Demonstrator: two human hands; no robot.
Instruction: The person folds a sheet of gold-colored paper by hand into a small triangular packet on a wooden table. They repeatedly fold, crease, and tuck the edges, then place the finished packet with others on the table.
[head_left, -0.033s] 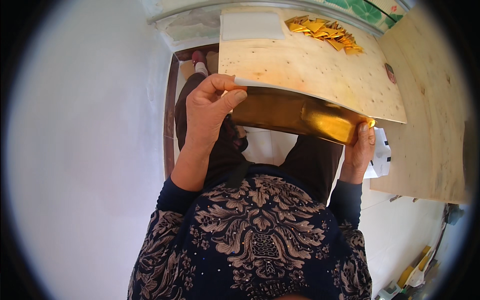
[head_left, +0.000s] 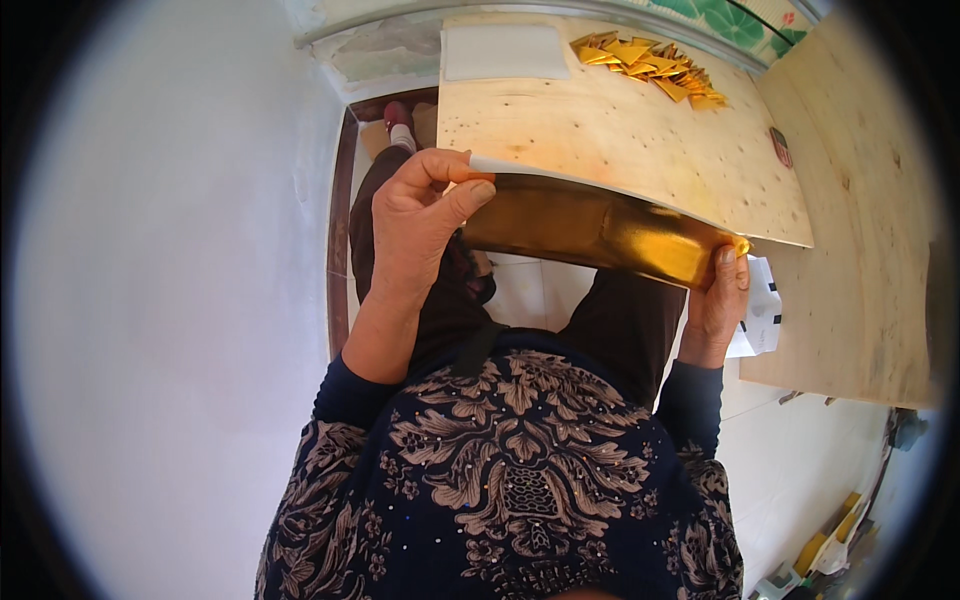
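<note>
A sheet of shiny gold foil paper [head_left: 590, 228] stretches between my two hands, over my lap and just in front of the table edge. Its upper edge shows a pale strip, the paper's white back. My left hand [head_left: 420, 215] pinches the left end between thumb and fingers. At the other end, my right hand [head_left: 722, 295] grips the lower right corner, thumb on the gold face and fingers mostly hidden behind. The sheet sags a little and catches light near its right end.
On the pale wooden table [head_left: 600, 130] lie a heap of folded gold paper pieces [head_left: 655, 68] and a white sheet stack [head_left: 505, 52]. A small dark patterned object [head_left: 781, 147] sits near its right edge. A white package [head_left: 762, 308] is beyond my right hand. A white wall [head_left: 170, 300] stands at left.
</note>
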